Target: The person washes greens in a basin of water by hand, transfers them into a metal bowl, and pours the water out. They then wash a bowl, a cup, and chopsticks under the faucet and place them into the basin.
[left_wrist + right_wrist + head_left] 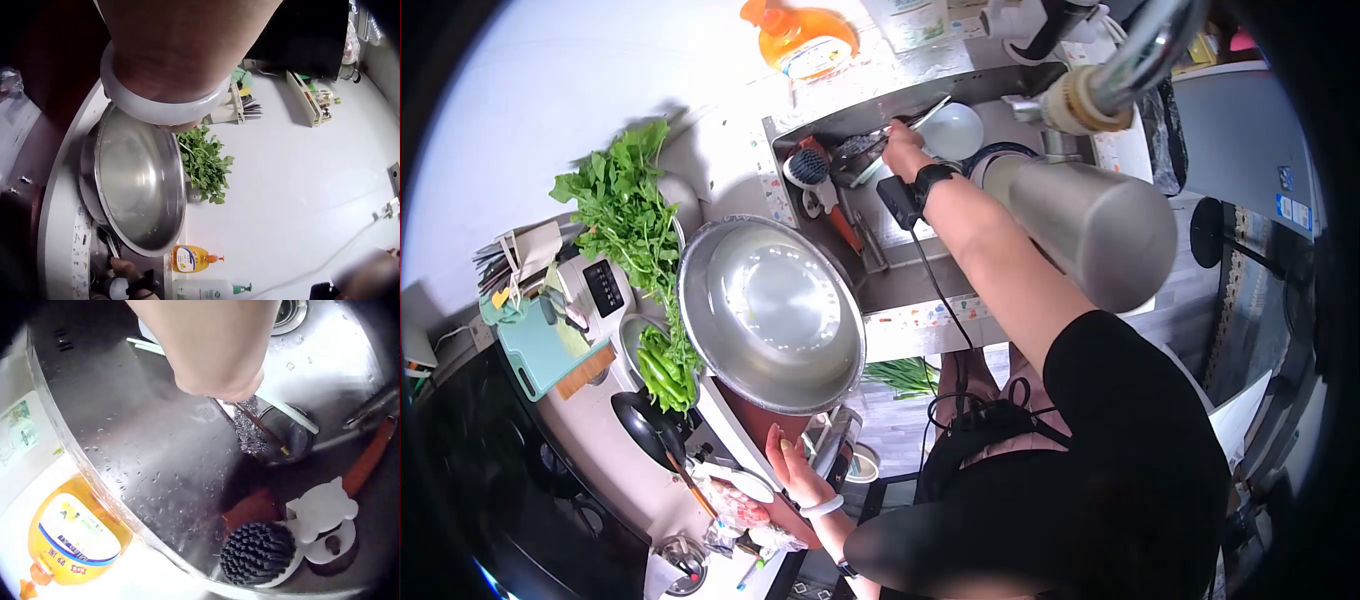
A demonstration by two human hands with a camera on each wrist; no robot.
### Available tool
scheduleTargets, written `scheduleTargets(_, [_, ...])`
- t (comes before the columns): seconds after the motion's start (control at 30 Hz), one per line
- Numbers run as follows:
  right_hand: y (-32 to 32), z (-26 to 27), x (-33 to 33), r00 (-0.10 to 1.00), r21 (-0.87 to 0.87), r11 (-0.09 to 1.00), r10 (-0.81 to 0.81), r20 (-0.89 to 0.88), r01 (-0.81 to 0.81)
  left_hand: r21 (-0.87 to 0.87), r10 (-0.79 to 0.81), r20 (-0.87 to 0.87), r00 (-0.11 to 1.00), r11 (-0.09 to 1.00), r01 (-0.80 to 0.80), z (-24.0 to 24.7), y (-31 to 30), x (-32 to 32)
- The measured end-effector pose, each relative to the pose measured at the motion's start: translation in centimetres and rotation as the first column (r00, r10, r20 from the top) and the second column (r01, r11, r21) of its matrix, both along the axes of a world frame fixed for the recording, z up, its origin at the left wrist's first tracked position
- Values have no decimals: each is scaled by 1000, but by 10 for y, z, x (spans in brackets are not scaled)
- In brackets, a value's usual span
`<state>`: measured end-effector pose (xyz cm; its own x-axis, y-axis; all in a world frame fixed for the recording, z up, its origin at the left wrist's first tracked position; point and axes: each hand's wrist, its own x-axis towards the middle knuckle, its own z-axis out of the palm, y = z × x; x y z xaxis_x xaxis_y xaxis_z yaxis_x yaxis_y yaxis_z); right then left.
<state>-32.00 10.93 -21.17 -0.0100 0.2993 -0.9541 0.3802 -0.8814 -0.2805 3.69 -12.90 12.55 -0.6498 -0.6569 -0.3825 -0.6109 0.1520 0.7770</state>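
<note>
My right hand [905, 152] is down in the sink with its fingers curled around several chopsticks [290, 415], pale green and brown, that stick out on both sides. A silvery steel-wool scrubber [250, 436] shows just under the fingers, beside a dark round cup [294, 434]. The palm side is hidden. Next to the hand in the head view lies a white bowl [952, 130]. My left hand [796, 473], fingers loosely extended, holds nothing and hangs near the counter edge below a large steel basin [710, 310] of water. In the left wrist view, the forearm and white bangle [165, 112] hide it.
A round scrub brush [256, 553] and a red-handled tool [372, 453] lie in the sink. A large metal pot [1100, 225] tilts at its right side, under the faucet [1090, 100]. Leafy greens [625, 190], green peppers [665, 378] and an orange soap bottle [805, 40] stand around.
</note>
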Motion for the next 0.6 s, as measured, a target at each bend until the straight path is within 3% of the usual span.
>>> scheduleTargets(0.03, [-5,-15,-8,1000,-5,1000,10,3,-10,-3,10,20,1000,1000,-10,-2,-2,4])
scheduleTargets(0.07, [-15,-54,-14,997,127,990,-56,-52,62,-7,11,32,999,1000,-10,-3,-3,6])
scheduleTargets(0.1, [-18,-51,-12,987,254,957,-113,-117,140,-8,20,36,999,1000,-20,-4,-4,8])
scheduleTargets(0.23, [-6,14,21,911,341,939,170,-376,-34,32,18,11,1000,999,-18,-6,0,7])
scheduleTargets(0.3, [-8,11,34,865,415,901,306,-397,-129,35,3,10,1000,999,-4,-6,4,5])
scheduleTargets(0.4, [-4,31,47,809,292,951,247,-534,-97,65,-49,-31,998,997,51,-4,15,-2])
scheduleTargets(0.47, [2,43,59,820,554,803,460,-342,-219,70,-72,-42,997,995,74,-1,22,-7])
scheduleTargets(0.5, [9,42,62,819,561,797,467,-334,-225,111,-76,-82,994,990,85,0,25,-11])
scheduleTargets(0.57, [30,23,76,720,640,731,574,-390,-237,150,-40,-120,992,987,58,3,38,-17])
scheduleTargets(0.6, [52,22,90,575,720,621,725,-378,-310,145,-49,-121,991,987,67,3,41,-18])
